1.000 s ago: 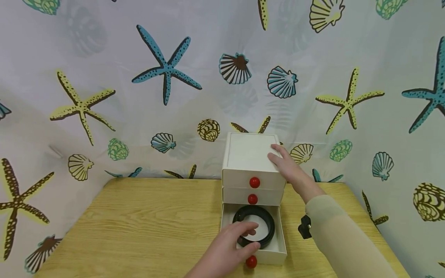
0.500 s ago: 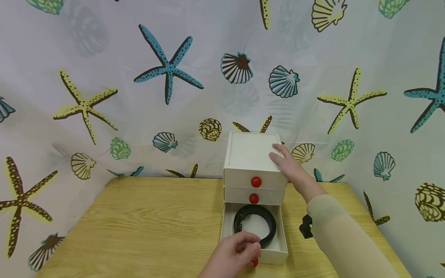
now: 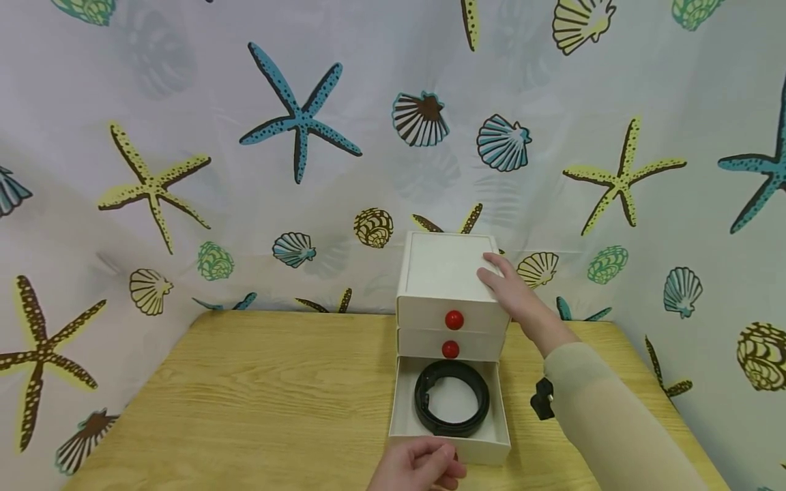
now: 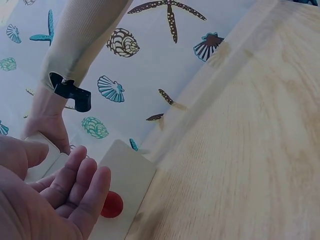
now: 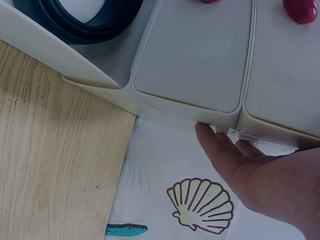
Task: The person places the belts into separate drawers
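A white three-drawer box [image 3: 451, 267] stands on the table, its bottom drawer [image 3: 489, 451] pulled out. Inside that drawer lies a coiled black belt [image 3: 454, 428], also partly seen in the right wrist view. My left hand [image 3: 419, 465] is at the drawer's front, its fingers loosely bent beside the red knob [image 4: 112, 204]; in the left wrist view the thumb stands apart from the fingers and nothing is gripped. My right hand [image 3: 512, 290] rests against the box's right side and top edge, fingers extended in the right wrist view.
The wooden table [image 3: 264, 395] extends left of the box, with a narrower strip on its right. Two upper drawers with red knobs [image 3: 454, 320] are closed. A white curtain [image 3: 344, 204] printed with starfish and shells hangs behind and at the sides.
My left hand has drawn back from over the belt, toward me, down to the drawer's front by the knob. The belt stays in the drawer. My right hand keeps its place on the box.
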Tool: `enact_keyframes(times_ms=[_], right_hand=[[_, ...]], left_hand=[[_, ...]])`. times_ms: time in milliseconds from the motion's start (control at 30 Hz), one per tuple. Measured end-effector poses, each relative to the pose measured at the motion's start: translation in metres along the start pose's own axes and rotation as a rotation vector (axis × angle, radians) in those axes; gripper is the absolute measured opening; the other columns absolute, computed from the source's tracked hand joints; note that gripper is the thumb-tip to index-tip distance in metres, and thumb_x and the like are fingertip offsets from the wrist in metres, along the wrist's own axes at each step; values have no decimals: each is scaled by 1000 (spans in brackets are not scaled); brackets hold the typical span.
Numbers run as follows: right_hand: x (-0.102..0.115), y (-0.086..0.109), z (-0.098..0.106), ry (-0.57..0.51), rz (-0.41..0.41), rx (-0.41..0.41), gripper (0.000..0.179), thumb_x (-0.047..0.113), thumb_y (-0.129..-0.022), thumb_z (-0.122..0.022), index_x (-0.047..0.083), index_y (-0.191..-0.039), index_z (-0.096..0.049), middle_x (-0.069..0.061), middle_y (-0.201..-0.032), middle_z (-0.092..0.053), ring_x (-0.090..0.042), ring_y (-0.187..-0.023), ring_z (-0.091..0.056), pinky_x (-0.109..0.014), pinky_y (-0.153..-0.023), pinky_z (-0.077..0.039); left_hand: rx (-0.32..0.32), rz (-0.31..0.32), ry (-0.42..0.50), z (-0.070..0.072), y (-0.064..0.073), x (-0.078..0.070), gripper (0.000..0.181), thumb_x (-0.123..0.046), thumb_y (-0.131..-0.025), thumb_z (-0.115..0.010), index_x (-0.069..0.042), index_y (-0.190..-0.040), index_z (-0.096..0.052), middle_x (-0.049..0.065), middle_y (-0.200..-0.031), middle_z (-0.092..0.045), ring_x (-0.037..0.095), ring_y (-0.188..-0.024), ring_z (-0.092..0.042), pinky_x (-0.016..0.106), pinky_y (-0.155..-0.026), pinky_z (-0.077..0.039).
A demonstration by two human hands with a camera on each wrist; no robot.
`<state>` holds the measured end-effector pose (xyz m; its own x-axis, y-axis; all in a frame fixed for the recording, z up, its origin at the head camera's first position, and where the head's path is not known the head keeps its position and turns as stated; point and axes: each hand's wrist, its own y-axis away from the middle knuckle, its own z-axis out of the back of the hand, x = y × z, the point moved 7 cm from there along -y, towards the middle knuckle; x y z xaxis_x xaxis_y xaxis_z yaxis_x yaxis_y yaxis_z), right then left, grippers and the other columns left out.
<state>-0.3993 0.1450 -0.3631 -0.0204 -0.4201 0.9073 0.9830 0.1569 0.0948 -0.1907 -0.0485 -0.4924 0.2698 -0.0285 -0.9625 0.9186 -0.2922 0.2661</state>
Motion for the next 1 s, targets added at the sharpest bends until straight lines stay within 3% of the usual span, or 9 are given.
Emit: enact_keyframes(times_ms=[133,367,1000], right_hand=[[0,0,0,1,-1,1,68,51,-118,-42,30,-178,-18,-16,-184,-6,-47,-163,-19,-73,-126,-23],[0,0,1,-4,-3,3,67,50,-118,-42,30,-178,-18,-17,-184,-7,-48,-163,-20,-73,-126,-25],[0,-1,1,-28,4,-8,68,48,-118,-44,28,-178,-18,-18,-184,-7,-47,-163,-19,-72,-125,-26]], left_hand=[[-11,9,30,-1,2,8,26,-22,-111,-68,2,-114,-79,7,-96,-81,16,-84,-74,30,-77,-64],[-58,91,110,-2,4,24,27,-26,-109,-72,0,-117,-77,8,-94,-81,15,-80,-75,29,-70,-62],[-109,166,30,13,-9,54,26,-27,-111,-68,-4,-112,-79,7,-96,-82,18,-84,-77,35,-74,-64]])
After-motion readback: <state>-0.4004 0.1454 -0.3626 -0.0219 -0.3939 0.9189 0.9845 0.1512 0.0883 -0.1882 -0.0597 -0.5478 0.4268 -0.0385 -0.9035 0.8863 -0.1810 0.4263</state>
